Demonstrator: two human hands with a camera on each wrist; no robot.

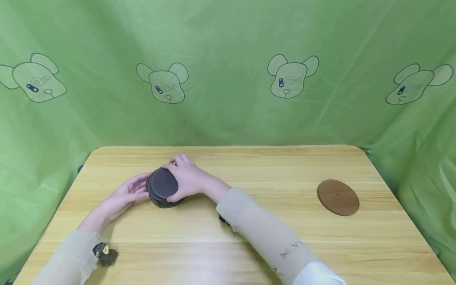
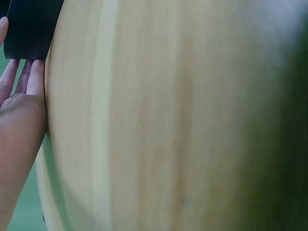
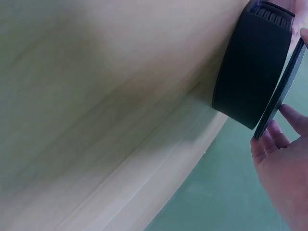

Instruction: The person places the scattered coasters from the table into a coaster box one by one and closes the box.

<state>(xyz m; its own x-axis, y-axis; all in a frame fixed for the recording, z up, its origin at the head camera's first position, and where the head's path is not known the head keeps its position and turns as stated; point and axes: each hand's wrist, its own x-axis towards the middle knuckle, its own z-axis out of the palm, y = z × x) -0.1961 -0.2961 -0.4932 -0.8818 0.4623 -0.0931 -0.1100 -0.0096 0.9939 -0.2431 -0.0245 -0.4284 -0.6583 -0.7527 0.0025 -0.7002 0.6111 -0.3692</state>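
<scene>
Toward the left of the table stands a short, round black container, its side smooth with a ridged patch near one end. My right hand grips a flat black round disc by its edge, thumb on the near side and fingers on the far side. In the right wrist view the disc sits tilted over the container's top, with a narrow gap along part of it. My left hand rests against the container's left side, fingers fairly straight and touching its wall near the tabletop. The container's inside is hidden.
A brown wooden disc lies flat on the right side of the wooden table. Behind the table hangs a green curtain with bear-head drawings. Small black devices are strapped at the wrists.
</scene>
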